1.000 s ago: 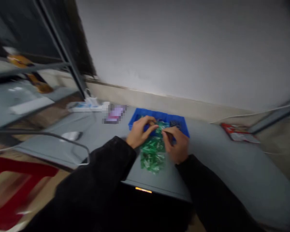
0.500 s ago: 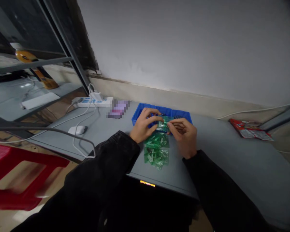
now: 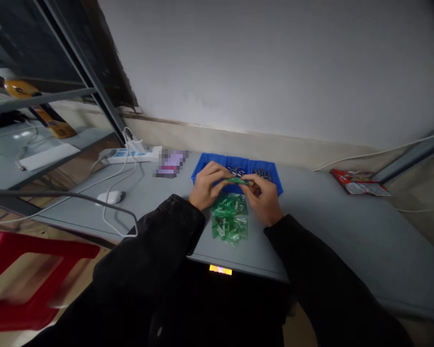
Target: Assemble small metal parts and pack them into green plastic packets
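Note:
Between my two hands a small green plastic bag is held nearly edge-on, just in front of the blue bins. My left hand pinches its left end, and my right hand pinches the right end. Below them on the table lie two groups of green bags, an upper one and a lower one, with small pale pieces showing inside. The joined blue bins stand behind my hands; small metal parts lie in the middle one and darker parts in the right one.
A power strip with cables, a blurred-out purple item and a white earbud case are on the left of the grey table. A red packet lies far right. A red stool stands at lower left.
The green bag, held flatter toward me before, is now tilted nearly edge-on. My fingers have closed on both its ends, and more of the bins shows. The whole view has shifted slightly.

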